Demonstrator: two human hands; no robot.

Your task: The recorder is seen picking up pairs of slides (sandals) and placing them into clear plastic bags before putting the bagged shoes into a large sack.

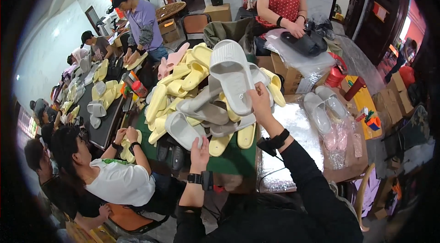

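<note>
Raised grey slipper (233, 78), probably light, pliable: our right hand (262, 105) pinches heel, best hold; left hand (200, 155), lower slipper (183, 132), by worktop (231, 164) near edge.

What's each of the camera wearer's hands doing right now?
Left hand: holding the lower grey slipper.
Right hand: holding the raised grey slipper.

I hold a ribbed grey slipper (234, 82) toe-up above the slipper pile (158, 102). I touch a second grey slipper (182, 129) at the pile's near side, heel toward me.
</note>
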